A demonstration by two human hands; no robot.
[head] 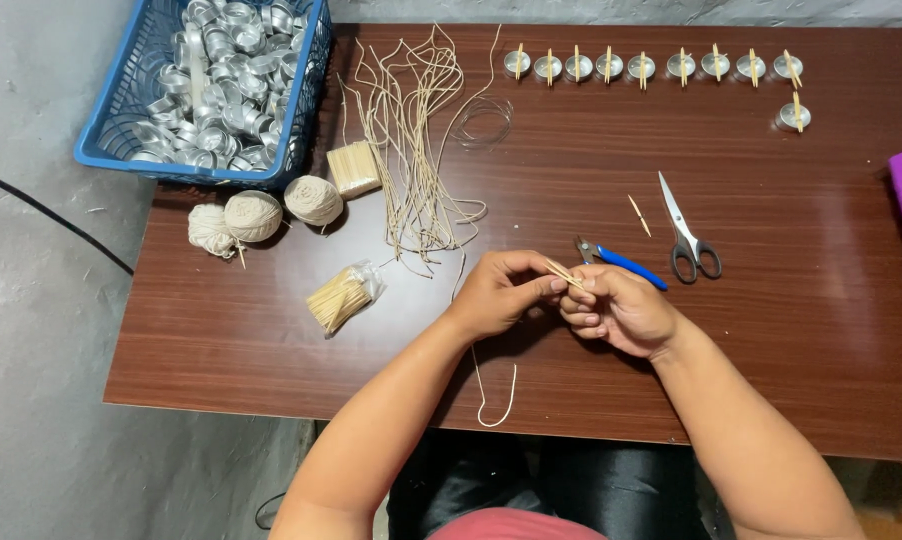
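Thin wooden stick [564,272] sits pinched btwn both hands' fingers, long axis running 10-to-4 o'clock, left hand [501,292] & right hand [619,310] equally near (pale wick string [491,390] trails toward 6 over the worktop [771,350]).

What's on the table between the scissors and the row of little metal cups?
Head view: only one loose wooden stick left of the scissors; otherwise bare table below the cups.

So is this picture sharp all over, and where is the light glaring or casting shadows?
Head view: mostly sharp; the brown wooden table shows a soft pale sheen near the clear bag of thin wooden sticks. The left hand and right hand, pinching a thin wooden stick, throw soft shadows beneath them. The shiny metal cups in the blue plastic basket glint. Table edges bow slightly, suggesting a wide lens.
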